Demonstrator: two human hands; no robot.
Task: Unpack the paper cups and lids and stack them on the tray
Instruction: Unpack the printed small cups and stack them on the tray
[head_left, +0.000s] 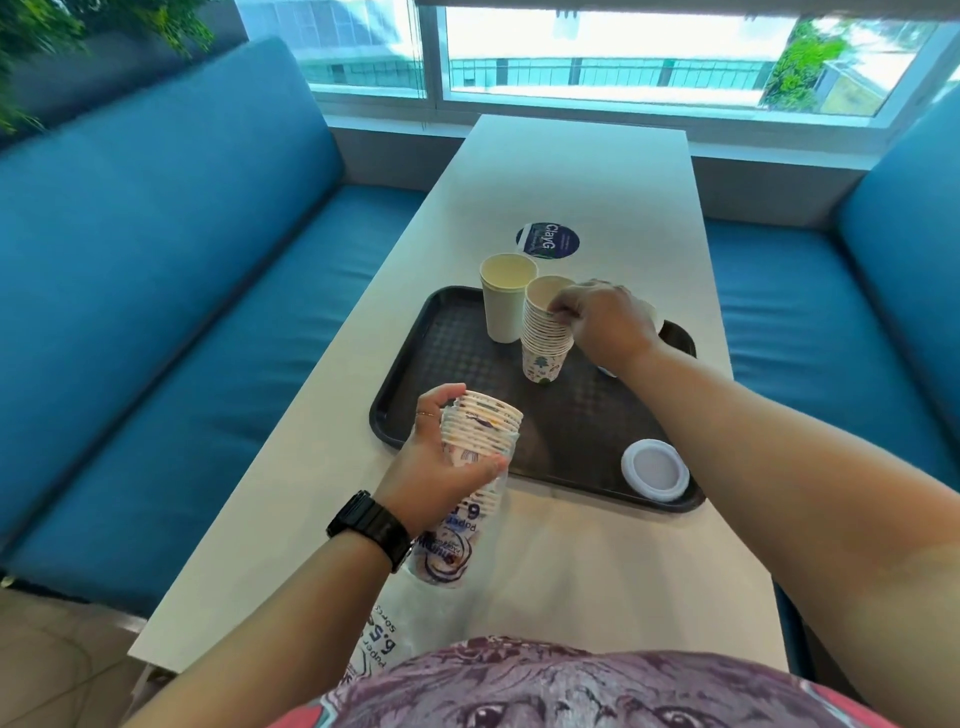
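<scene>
Closest to you, your left hand (441, 457) has its grip wrapped around a stack of printed paper cups (480, 431). The cups poke out of a clear plastic sleeve (452, 551) with writing on it. You hold them over the white counter (571, 571), right at the near left edge of the dark tray (457, 343). There is a black watch (371, 530) on that wrist.

A white lid (654, 470) lies flat on the near right part of the tray.

Farther out, your right hand (597, 322) pinches the rim of the top cup of a tall stack of printed cups (545, 338). That stack stands upright in the middle of the tray. Just left of it stands a plain white cup (506, 301), near the far edge.

Past the tray, a round dark sticker (548, 240) sits on the counter.
</scene>
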